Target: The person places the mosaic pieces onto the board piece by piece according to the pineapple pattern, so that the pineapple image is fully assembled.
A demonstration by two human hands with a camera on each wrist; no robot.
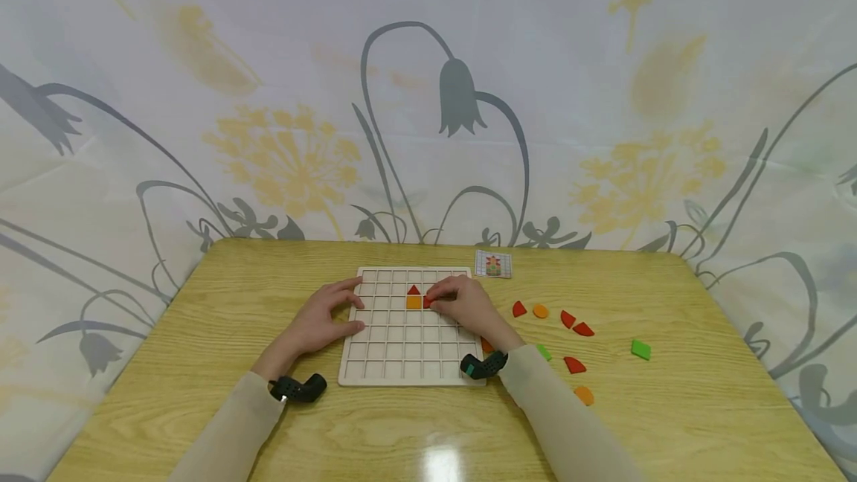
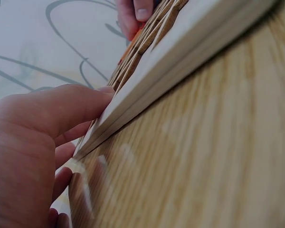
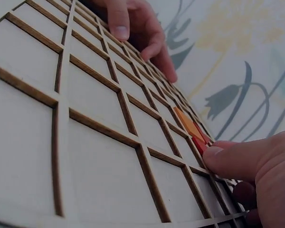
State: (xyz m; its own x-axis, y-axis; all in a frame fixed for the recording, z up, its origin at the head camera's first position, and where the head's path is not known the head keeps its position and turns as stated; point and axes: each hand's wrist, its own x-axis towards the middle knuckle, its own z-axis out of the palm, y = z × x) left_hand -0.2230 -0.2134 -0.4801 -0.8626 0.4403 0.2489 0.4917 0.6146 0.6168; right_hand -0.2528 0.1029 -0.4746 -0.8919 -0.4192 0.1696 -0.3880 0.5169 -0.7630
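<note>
A pale wooden board (image 1: 375, 352) with a grid of square cells lies in front of me. My left hand (image 1: 324, 318) rests at its left edge, fingers spread and lightly bent. In the left wrist view the thumb (image 2: 92, 99) lies on the rim. My right hand (image 1: 469, 309) pinches a small red piece (image 1: 426, 303) at a cell in the upper part of the grid; the fingers partly hide its shape. Just left of that piece sits an orange square (image 1: 414, 303), with a red triangle (image 1: 413, 290) in the cell above it.
A small pattern card (image 1: 493, 264) lies beyond the board's upper right corner. Loose pieces are scattered to the right: several red quarter-circles (image 1: 574, 364), orange rounds (image 1: 540, 311) and green pieces (image 1: 640, 349). A patterned fabric backdrop (image 1: 428, 132) rises behind the table (image 1: 703, 407).
</note>
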